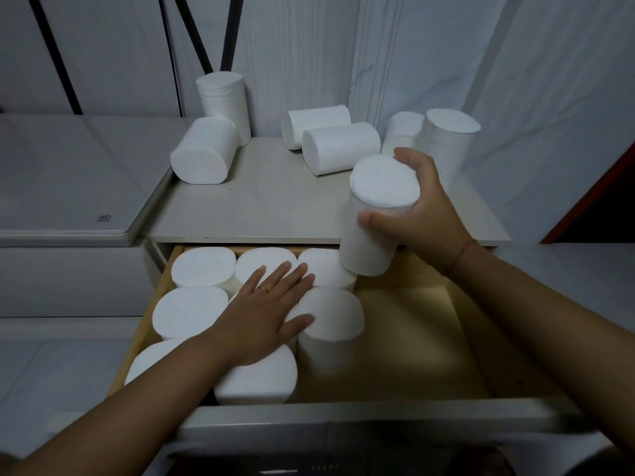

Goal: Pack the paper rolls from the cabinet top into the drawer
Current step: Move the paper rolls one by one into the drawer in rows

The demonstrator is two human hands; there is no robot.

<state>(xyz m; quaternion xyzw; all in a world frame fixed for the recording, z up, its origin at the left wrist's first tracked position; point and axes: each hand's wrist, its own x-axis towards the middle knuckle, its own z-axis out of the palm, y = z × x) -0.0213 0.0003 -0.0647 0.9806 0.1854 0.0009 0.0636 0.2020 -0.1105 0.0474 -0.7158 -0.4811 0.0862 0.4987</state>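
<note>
Head: right hand (426, 214) grasps one roll (372, 235); left hand (264, 314) flat on drawer rolls (202, 267); six atop cabinet (275, 204).

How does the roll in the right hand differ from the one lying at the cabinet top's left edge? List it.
The held roll is gripped by the right hand; the left-edge roll is untouched. The held roll stands nearly upright; the left-edge roll lies on its side. The held roll hangs over the drawer; the left-edge roll rests on the cabinet top. Both are plain white.
</note>
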